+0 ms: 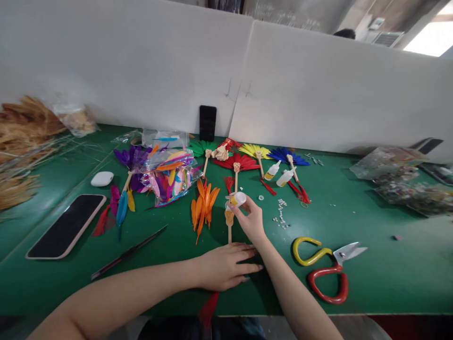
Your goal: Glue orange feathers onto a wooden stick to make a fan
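Note:
My right hand [252, 219] is closed around a small white glue bottle [239, 198] with a yellow label. The bottle is tipped, its nozzle end over the carved head of a wooden stick [229, 219]. Below it, my left hand [228, 267] lies flat across the lower part of that stick, fingers spread, hiding most of the handle. A red tassel [209, 309] hangs over the table edge beneath my left hand. Loose orange feathers [203, 208] rest left of the stick. Small white beads [281, 212] are scattered to the right of my right hand.
Finished-looking feather fans, including a red one [236, 163], line the back. Two more glue bottles [272, 170] lie near them. Scissors [327, 269] sit right, tweezers [129, 252] and a phone [67, 226] left. Bagged feathers [170, 174] lie behind; a white partition [159, 71] borders the table.

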`<state>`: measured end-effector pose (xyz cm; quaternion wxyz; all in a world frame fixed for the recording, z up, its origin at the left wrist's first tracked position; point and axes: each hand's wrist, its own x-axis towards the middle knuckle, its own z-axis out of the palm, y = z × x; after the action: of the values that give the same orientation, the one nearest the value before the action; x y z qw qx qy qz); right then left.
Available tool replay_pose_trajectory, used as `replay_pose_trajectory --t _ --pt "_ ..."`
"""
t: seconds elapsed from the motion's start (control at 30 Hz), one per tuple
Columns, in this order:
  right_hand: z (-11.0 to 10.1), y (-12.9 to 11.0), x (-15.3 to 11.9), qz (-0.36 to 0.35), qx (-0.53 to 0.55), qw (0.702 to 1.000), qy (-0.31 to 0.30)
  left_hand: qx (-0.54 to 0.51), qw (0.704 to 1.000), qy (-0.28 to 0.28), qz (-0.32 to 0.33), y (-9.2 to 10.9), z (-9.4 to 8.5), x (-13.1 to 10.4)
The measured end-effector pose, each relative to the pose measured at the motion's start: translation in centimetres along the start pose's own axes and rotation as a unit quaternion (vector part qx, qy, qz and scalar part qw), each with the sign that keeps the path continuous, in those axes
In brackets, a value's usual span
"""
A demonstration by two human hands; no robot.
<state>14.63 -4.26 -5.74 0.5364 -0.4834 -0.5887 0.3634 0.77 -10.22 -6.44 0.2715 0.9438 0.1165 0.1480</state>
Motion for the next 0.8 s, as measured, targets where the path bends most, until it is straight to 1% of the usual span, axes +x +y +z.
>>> replay_pose_trajectory --t 0.07,0.2,0.23,0.3,0.37,0.4,0.57,0.67,0.73,0.8 --pt "-0.02 0.01 -0.05 -0.004 -0.01 1.0 -0.003 0.0 1.0 -0.002 -0.001 -0.02 0.04 0.0" --pt "-0.12 0.11 0.0 -0.012 -0.01 0.999 0.032 0.004 1.0 -0.001 -0.001 -0.01 0.04 0.01" --pt "-0.08 0.16 0.01 -0.01 0.002 1.0 0.027 0.006 1.0 -0.003 -0.001 0.0 0.01 0.02" --pt "0.03 0.22 -0.01 -0.003 0.02 1.0 -0.003 0.007 1.0 -0.01 -0.004 0.04 -0.08 0.04" --pt "0.09 0.24 -0.09 -0.004 0.016 1.0 -0.025 0.006 1.0 -0.015 -0.006 0.08 -0.17 0.07" --pt "0.09 0.24 -0.13 -0.006 0.008 1.0 -0.024 0.006 1.0 -0.014 -0.006 0.09 -0.19 0.07" --pt "-0.06 0.08 -0.32 -0.027 -0.016 0.999 0.018 0.01 1.0 -0.015 -0.005 0.08 -0.23 0.16" --pt "-0.07 -0.01 -0.28 -0.025 -0.011 1.0 0.005 0.018 0.999 -0.026 -0.007 0.1 -0.29 0.2" --pt "-0.11 0.02 -0.19 -0.022 -0.023 0.999 0.009 0.025 0.999 -0.029 -0.009 0.13 -0.31 0.19" --pt "-0.21 0.09 -0.09 -0.028 -0.032 0.998 0.041 0.03 0.999 -0.03 -0.009 0.14 -0.31 0.16"
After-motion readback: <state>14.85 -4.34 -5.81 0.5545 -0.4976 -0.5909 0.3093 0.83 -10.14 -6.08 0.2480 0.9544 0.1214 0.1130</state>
